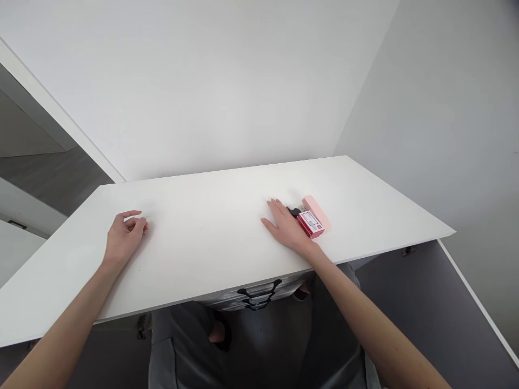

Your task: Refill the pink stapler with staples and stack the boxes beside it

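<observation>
My right hand (284, 226) lies flat on the white tabletop (211, 232) with its fingers stretched out and the thumb apart. Right beside it is a small red and white box (311, 222) with a printed label. A pale pink, long rounded case (317, 210) sits against the far side of that box. Between the hand and the case a small black object (294, 211) shows, partly hidden; its kind is unclear. On the left of the tabletop rests my left hand (125, 236), loosely curled, the index finger extended, with nothing visible in it.
A white wall (243, 86) rises behind the tabletop, and a grey one (446, 119) stands at the right. Under the front edge are drawers with black handles (259, 294), between open cabinet doors (409, 292). My legs are below the edge.
</observation>
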Available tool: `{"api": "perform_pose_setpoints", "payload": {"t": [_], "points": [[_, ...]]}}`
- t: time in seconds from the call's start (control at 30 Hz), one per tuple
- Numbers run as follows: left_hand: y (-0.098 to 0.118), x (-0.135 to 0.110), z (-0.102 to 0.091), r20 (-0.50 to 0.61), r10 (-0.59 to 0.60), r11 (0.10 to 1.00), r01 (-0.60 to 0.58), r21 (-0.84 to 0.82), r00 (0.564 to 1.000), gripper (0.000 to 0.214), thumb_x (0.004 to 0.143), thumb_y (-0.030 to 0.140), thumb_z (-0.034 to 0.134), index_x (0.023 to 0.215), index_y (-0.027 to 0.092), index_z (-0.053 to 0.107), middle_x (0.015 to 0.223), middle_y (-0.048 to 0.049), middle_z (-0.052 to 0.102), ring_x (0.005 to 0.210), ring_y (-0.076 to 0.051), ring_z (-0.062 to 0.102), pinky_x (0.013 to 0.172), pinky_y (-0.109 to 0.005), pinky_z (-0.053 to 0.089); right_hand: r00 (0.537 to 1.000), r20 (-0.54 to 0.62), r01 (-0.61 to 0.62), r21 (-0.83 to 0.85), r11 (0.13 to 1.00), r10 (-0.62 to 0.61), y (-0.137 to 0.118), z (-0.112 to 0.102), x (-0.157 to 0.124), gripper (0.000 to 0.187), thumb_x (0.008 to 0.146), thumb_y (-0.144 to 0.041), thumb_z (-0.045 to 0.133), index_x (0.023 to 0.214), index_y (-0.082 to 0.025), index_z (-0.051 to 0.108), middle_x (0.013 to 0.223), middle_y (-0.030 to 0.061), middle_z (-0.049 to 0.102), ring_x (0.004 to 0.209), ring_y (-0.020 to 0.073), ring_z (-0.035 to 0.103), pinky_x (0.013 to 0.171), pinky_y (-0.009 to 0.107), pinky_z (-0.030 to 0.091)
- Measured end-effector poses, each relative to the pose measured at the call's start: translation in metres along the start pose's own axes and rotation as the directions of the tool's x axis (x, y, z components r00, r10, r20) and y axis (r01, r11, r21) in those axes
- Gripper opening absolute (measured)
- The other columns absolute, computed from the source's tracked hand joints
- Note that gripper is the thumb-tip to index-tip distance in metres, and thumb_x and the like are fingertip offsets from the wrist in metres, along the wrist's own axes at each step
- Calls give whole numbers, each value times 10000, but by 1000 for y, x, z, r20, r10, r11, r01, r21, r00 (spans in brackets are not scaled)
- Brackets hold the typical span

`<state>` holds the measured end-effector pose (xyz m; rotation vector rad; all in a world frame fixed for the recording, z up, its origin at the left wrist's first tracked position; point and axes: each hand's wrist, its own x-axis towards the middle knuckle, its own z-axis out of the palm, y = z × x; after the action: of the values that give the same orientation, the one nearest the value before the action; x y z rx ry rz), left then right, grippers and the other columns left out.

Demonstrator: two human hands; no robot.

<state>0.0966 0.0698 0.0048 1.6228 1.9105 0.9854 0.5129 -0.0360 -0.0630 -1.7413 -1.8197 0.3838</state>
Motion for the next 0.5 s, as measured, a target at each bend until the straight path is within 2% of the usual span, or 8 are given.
{"api": "perform_pose_setpoints", "payload": {"t": [0.23,0.5], "points": [[-1,0,0,1,16,1000,-16,26,1000,425,858,312,629,1270,227,573,829,32,675,859,-169,625,833,-295,474,999,-28,-28,30,999,29,28,-20,-6,665,1064,-501,430,1631,-159,356,1715,152,343,1631,281,218,1308,494,257],[-1,0,-1,2,18,999,-18,28,1000,431,849,312,630,1268,227,577,841,27,686,860,-173,631,839,-305,486,989,-122,-82,36,996,86,57,-38,-3,642,1050,-522,445,1590,-174,413,1653,164,450,1563,327,374,1268,533,335]]}}
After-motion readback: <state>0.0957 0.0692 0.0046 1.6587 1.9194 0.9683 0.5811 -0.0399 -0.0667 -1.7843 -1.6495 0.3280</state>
